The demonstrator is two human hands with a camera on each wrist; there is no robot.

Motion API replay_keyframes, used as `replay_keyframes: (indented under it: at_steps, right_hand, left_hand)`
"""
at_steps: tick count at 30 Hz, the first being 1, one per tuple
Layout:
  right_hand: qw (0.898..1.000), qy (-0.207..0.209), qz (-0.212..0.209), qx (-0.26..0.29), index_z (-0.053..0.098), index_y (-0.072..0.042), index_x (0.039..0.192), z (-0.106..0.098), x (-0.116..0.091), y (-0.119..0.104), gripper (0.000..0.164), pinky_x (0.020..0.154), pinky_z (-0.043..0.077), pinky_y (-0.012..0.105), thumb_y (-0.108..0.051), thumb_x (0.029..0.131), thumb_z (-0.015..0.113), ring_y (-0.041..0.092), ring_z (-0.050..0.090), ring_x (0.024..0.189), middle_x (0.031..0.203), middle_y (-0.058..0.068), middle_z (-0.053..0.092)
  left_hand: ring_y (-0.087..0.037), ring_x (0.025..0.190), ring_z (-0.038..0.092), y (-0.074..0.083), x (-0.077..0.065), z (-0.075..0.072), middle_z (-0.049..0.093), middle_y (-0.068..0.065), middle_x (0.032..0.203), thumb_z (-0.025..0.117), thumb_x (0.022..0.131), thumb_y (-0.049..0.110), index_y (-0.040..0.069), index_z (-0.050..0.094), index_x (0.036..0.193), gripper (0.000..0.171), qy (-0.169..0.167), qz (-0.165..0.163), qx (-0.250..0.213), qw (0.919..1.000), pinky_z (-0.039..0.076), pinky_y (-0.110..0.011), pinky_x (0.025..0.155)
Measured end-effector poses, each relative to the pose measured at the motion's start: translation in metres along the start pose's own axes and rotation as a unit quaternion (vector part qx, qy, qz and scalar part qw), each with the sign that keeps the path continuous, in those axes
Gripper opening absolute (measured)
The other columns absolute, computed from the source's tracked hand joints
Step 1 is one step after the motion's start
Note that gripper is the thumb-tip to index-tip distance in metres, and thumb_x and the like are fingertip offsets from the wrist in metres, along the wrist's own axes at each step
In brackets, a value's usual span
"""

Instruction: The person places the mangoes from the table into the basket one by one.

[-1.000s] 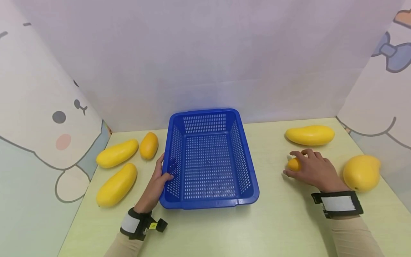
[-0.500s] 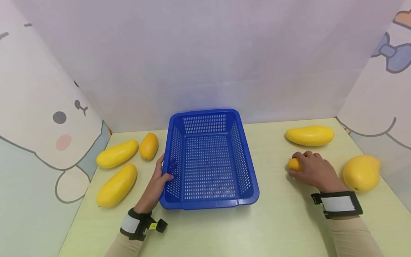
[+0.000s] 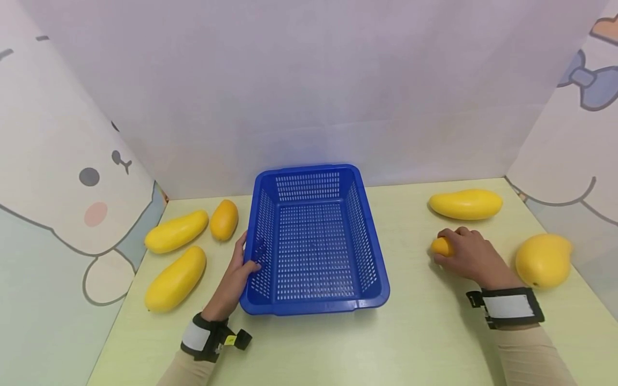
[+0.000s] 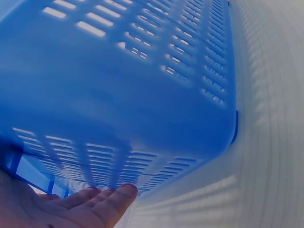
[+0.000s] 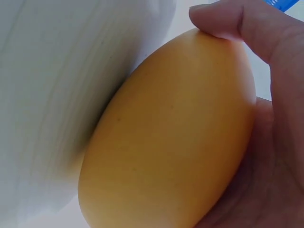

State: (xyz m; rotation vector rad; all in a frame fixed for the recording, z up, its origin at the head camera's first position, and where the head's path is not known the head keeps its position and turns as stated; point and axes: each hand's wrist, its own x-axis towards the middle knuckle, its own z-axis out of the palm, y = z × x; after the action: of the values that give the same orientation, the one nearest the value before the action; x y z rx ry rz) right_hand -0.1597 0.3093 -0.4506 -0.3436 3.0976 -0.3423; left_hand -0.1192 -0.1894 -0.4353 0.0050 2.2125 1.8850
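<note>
Nearest, sleeves (image 3: 533,354): beige, on both forearms, reaching in from the bottom edge
Wristbands (image 3: 509,306): black with a pale patch, one round each wrist; on the left one, a small black block (image 3: 243,339) beside a yellow tag
Left hand (image 3: 234,281): gripping the left side of a blue basket (image 3: 316,308), with thumb hooked over the rim and other fingers stretched along the slotted outer wall
Blue basket: upright on the pale yellow-green table (image 3: 309,348), between the two hands, rectangular, slotted in walls and floor
Plump yellow fruit (image 3: 176,279): lying aslant, left of the left hand and apart from it
Round yellow fruit (image 3: 543,260): near the table's right edge, just beside the right wrist
Right hand (image 3: 468,260): curled round a small orange fruit (image 3: 440,246), with thumb on one side and fingers on the other
Orange fruit: held low at the table, right of the basket and well apart from it; whether bearing on the tabletop, hard to tell
Slim yellow fruit (image 3: 176,231): behind the plump one, apart from it
Orange-yellow fruit (image 3: 224,220): between the slim one and the basket, very close to the former
Long yellow fruit (image 3: 465,204): crosswise, just beyond the right hand
Back wall (image 3: 314,91): pale lilac, plain, flanked by panels (image 3: 53,161) printed with cartoon figures
</note>
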Motion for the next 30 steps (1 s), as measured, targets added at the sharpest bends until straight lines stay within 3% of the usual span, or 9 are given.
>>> replay_keyframes:
  at_steps: [12, 23, 30]
  right_hand:
    - [0.999, 0.023, -0.017, 0.020, 0.058, -0.007, 0.108, -0.004, 0.001, -0.002, 0.042, 0.061, 0.039, 0.043, -0.034, 0.077, 0.067, 0.033, 0.046, 0.078, 0.096, 0.018, 0.052]
    - [0.991, 0.108, -0.060, 0.045, 0.060, -0.006, 0.106, -0.014, 0.001, -0.013, 0.042, 0.066, 0.040, 0.042, -0.032, 0.074, 0.072, 0.029, 0.049, 0.079, 0.097, 0.016, 0.057]
    - [0.990, 0.119, -0.062, 0.050, 0.059, -0.008, 0.108, -0.025, -0.003, -0.023, 0.044, 0.063, 0.039, 0.041, -0.034, 0.075, 0.071, 0.030, 0.048, 0.078, 0.096, 0.016, 0.054]
  left_hand:
    - [-0.027, 0.133, 0.016, 0.000, -0.001, 0.001, 0.008, -0.003, 0.153, 0.036, 0.090, 0.010, 0.034, 0.005, 0.147, 0.069, -0.002, 0.008, -0.003, 1.0000, 0.005, -0.060, 0.106]
    - [-0.028, 0.133, 0.016, 0.001, -0.002, 0.002, 0.008, -0.004, 0.153, 0.037, 0.090, 0.010, 0.034, 0.005, 0.147, 0.069, -0.002, 0.010, -0.004, 0.9999, 0.005, -0.060, 0.106]
    - [-0.026, 0.133, 0.016, 0.000, -0.001, 0.001, 0.009, -0.002, 0.153, 0.037, 0.090, 0.011, 0.036, 0.006, 0.146, 0.069, 0.002, 0.002, -0.005, 1.0000, 0.005, -0.058, 0.106]
